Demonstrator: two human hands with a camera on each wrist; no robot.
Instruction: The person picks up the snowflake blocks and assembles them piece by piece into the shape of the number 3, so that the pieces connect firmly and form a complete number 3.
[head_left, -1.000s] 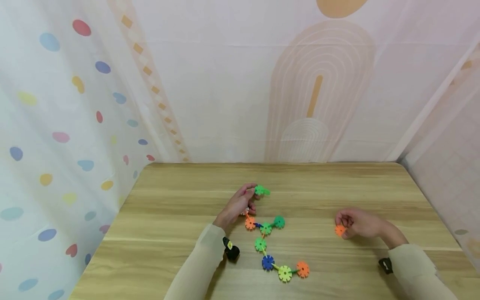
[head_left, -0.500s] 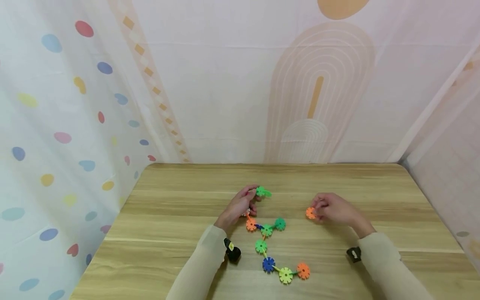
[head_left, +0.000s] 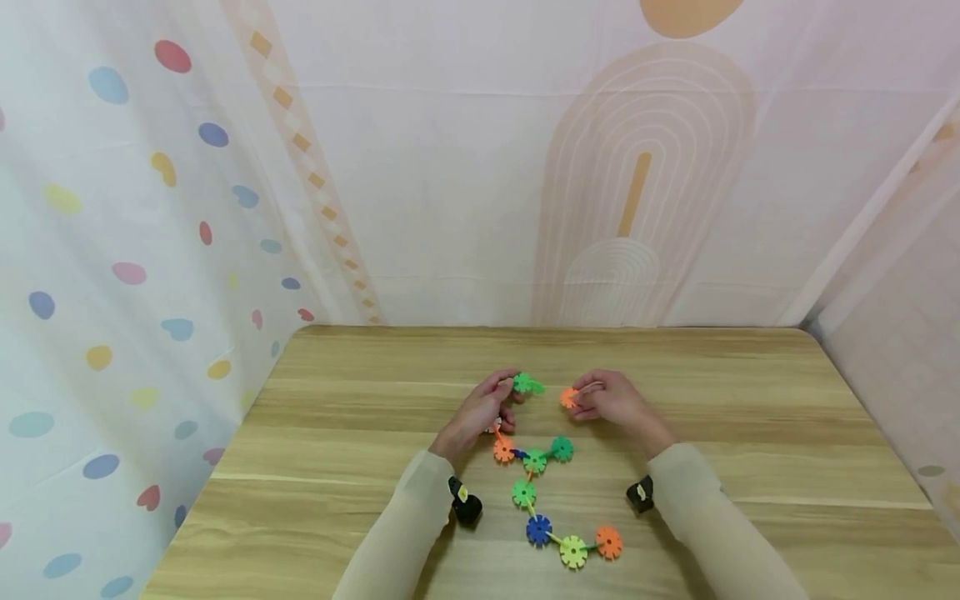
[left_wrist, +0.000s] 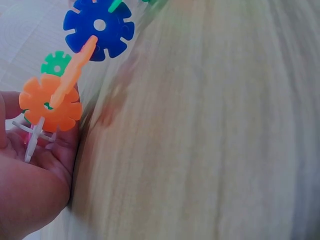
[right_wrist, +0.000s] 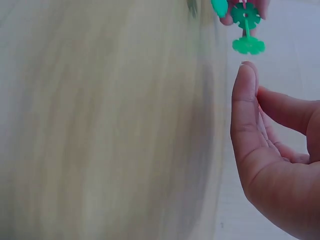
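On the light wooden table (head_left: 750,433), the chain of plastic gear-shaped discs joined by thin sticks (head_left: 534,492) serves as the landmark. At its near end an orange gear disc (head_left: 608,542), a yellow-green gear disc (head_left: 573,551) and a blue gear disc (head_left: 537,529) lie in a short row closest to the person. Just beyond them, a light green gear disc (head_left: 523,493) leads up to another green gear disc (head_left: 535,460), from which a darker green gear disc (head_left: 561,448) branches to the right and an orange gear disc (head_left: 503,449) to the left. Left of the chain's middle a black wrist-worn camera (head_left: 464,502) sits on the pale sleeve, and right of it a second black wrist camera (head_left: 641,494) sits on the other sleeve. Beyond the chain's far left branch, the left hand (head_left: 480,410) has its fingers curled, pinching a bright green gear piece (head_left: 524,384) at the fingertips, while its heel rests by the orange disc; the left wrist view shows that orange disc against the palm (left_wrist: 35,175) with a white stick beneath. Beyond the chain's far right branch, the right hand (head_left: 611,400) pinches a small loose orange gear disc (head_left: 568,397) between thumb and fingers, held just right of the green piece, the two pieces near but apart. Farthest back, behind the table, hangs a pale patterned curtain (head_left: 480,167).
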